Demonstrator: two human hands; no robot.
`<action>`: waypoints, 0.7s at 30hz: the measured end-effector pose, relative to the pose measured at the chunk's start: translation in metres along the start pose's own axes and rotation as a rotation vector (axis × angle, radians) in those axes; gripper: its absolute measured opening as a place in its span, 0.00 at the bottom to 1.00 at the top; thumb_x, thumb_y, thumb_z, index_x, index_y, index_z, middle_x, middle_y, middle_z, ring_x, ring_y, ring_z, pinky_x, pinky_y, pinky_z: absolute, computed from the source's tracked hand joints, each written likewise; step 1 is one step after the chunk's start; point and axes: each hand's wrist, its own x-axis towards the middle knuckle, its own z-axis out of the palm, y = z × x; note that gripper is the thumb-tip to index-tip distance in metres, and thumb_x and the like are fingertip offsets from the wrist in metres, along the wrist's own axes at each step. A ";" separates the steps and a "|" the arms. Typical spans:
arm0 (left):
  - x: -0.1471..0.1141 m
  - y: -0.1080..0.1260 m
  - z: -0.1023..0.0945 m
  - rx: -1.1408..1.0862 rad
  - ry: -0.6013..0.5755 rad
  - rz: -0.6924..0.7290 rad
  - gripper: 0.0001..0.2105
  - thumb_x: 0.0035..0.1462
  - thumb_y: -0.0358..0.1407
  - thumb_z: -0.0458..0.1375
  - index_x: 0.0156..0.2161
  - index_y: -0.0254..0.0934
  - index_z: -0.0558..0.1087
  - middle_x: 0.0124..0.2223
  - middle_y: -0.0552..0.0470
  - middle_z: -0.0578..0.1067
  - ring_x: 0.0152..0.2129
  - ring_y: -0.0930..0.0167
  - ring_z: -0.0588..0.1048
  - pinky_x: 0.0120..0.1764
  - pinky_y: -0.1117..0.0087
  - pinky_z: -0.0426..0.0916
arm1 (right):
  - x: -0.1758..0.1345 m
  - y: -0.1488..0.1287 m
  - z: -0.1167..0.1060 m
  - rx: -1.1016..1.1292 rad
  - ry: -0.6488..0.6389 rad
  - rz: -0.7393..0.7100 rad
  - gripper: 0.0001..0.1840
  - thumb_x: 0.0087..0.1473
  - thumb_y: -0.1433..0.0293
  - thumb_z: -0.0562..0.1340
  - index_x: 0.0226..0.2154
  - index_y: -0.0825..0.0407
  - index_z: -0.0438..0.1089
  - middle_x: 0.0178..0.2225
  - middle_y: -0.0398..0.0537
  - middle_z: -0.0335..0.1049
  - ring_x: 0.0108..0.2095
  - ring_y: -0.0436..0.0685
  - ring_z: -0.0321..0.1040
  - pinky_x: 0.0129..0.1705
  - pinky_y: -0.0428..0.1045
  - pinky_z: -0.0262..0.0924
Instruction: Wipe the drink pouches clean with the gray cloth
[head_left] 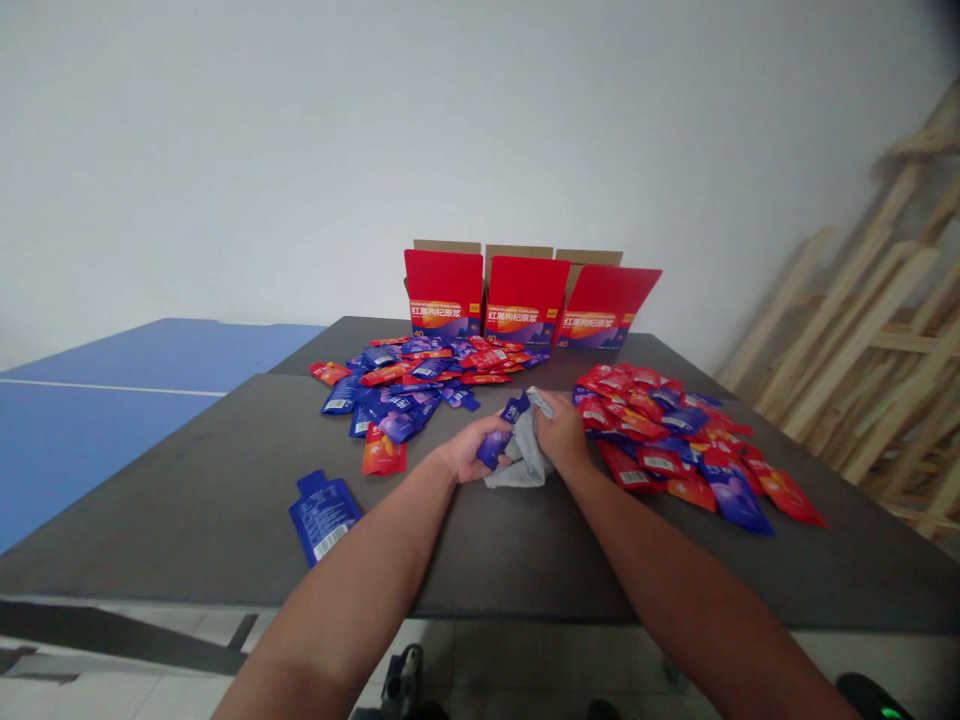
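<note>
My left hand is closed around a blue-purple drink pouch, held tilted above the dark table. In my right hand is a bunched grey cloth, pressed against the pouch's upper end. Part of the pouch is hidden behind the cloth and fingers. A mixed heap of red and blue pouches lies beyond my left hand. Another heap, mostly red pouches, is just right of my right hand. One blue pouch lies by itself beside my left forearm, which partly covers it.
Three red cartons with raised flaps stand in a row at the back of the dark table. A blue table with a white line adjoins on the left. Wooden frames lean against the wall at right.
</note>
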 end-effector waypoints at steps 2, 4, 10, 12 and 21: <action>0.000 0.005 -0.002 -0.102 -0.014 0.007 0.13 0.50 0.30 0.57 0.43 0.34 0.71 0.29 0.50 0.74 0.22 0.72 0.73 0.21 0.76 0.65 | 0.002 0.003 -0.001 0.010 0.004 0.035 0.19 0.54 0.70 0.55 0.46 0.54 0.73 0.40 0.55 0.73 0.43 0.61 0.68 0.49 0.57 0.64; 0.001 0.009 -0.004 -0.202 -0.022 0.053 0.14 0.52 0.32 0.55 0.45 0.30 0.71 0.33 0.45 0.76 0.28 0.69 0.76 0.28 0.72 0.70 | 0.002 0.003 -0.003 0.026 0.006 0.022 0.19 0.54 0.70 0.55 0.46 0.54 0.73 0.41 0.55 0.73 0.43 0.60 0.68 0.49 0.56 0.63; 0.008 0.015 -0.010 -0.384 0.061 0.246 0.15 0.56 0.32 0.52 0.48 0.29 0.70 0.39 0.43 0.77 0.36 0.66 0.77 0.42 0.65 0.71 | -0.009 -0.015 -0.012 0.004 -0.196 -0.387 0.22 0.50 0.77 0.55 0.47 0.50 0.73 0.43 0.52 0.70 0.44 0.58 0.65 0.48 0.55 0.63; 0.009 0.015 -0.012 -0.372 0.099 0.251 0.15 0.56 0.32 0.52 0.48 0.29 0.70 0.38 0.43 0.77 0.33 0.67 0.77 0.41 0.66 0.72 | -0.013 -0.022 -0.014 -0.029 -0.323 -0.543 0.24 0.49 0.79 0.55 0.46 0.47 0.74 0.44 0.51 0.70 0.44 0.58 0.64 0.46 0.54 0.62; 0.007 0.010 -0.006 -0.279 -0.022 0.214 0.15 0.57 0.27 0.52 0.49 0.30 0.71 0.38 0.45 0.77 0.30 0.71 0.77 0.38 0.71 0.71 | -0.010 -0.020 -0.015 -0.122 -0.349 -0.526 0.25 0.50 0.80 0.55 0.48 0.48 0.73 0.48 0.50 0.70 0.46 0.59 0.61 0.48 0.55 0.60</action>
